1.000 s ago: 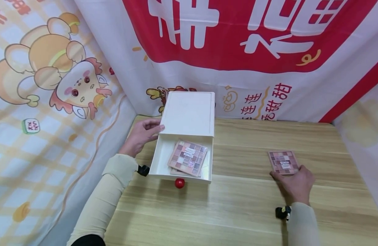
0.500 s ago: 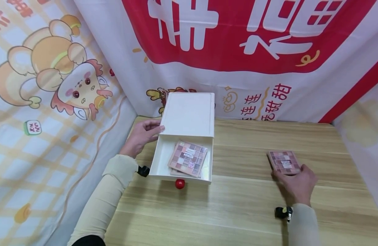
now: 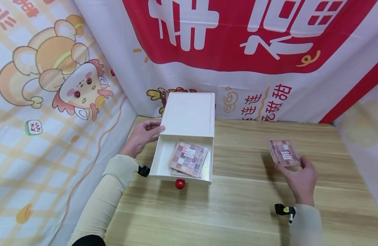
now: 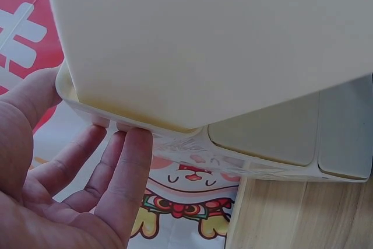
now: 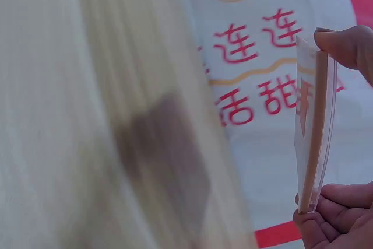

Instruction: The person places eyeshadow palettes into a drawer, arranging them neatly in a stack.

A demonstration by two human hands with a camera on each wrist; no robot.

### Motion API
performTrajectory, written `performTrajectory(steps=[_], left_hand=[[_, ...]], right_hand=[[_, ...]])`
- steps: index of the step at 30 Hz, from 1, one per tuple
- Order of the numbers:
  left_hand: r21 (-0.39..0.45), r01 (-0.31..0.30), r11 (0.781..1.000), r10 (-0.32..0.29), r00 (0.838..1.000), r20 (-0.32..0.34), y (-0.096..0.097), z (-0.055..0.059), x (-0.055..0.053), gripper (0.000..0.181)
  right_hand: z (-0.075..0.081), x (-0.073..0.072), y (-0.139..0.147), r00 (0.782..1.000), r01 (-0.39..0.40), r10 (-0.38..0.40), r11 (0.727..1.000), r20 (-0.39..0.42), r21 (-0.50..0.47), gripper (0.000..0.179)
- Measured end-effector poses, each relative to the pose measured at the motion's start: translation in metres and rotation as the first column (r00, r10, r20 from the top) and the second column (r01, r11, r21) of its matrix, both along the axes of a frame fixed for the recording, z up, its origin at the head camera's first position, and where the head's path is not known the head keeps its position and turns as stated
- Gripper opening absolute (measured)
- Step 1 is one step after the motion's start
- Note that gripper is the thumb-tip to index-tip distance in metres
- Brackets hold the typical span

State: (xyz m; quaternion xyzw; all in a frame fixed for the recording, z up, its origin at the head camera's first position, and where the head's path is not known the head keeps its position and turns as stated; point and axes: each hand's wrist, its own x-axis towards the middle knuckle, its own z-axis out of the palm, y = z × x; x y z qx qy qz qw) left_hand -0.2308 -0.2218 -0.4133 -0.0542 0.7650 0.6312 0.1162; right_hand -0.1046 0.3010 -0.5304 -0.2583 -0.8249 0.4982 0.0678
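A white drawer cabinet (image 3: 189,114) stands at the back, its top drawer (image 3: 156,164) pulled out. In that drawer lies a pinkish eyeshadow palette (image 3: 188,158), askew over another one. My left hand (image 3: 142,136) holds the cabinet's left side near the front edge; in the left wrist view its thumb and fingers lie about a corner of the white casing (image 4: 175,45). Off to the right, my right hand (image 3: 299,179) pinches another eyeshadow palette (image 3: 284,153) by its edges, raised over the table with a shadow below. The right wrist view shows this palette (image 5: 313,132) edge-on between thumb and fingers.
A red round knob (image 3: 180,183) shows at the drawer's front. The wooden table (image 3: 238,205) reaches back to a printed cloth (image 3: 189,78) hanging behind the cabinet. Another printed cloth (image 3: 62,143) borders the left side. Lower drawers (image 4: 268,132) appear in the left wrist view.
My right hand has lifted the eyeshadow palette from the table, moving it slightly away from me. The left hand, cabinet and drawer stay in place.
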Motion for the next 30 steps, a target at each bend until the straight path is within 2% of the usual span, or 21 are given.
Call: performTrajectory(steps=[11,17,24,30], left_hand=[[0.004,0.014,1.000,-0.014,1.000,-0.004,-0.001,0.000,0.000,0.053],[0.012,0.019,1.000,-0.019,1.000,-0.005,0.000,-0.001,0.000,0.053],[0.011,0.029,1.000,-0.028,1.000,-0.010,0.000,-0.001,0.001,0.054],[0.014,0.022,1.000,-0.021,1.000,-0.010,0.000,-0.002,0.000,0.053]], right_hand=[[0.043,-0.001,-0.027,0.999,-0.015,0.011,0.995,-0.043,-0.098,0.109],[0.055,-0.001,-0.039,0.994,-0.035,0.029,0.998,-0.103,-0.056,0.109],[0.070,0.000,-0.051,0.985,-0.060,0.050,0.997,-0.164,-0.058,0.104],[0.082,0.000,-0.064,0.953,-0.127,0.131,0.991,-0.275,0.031,0.102]])
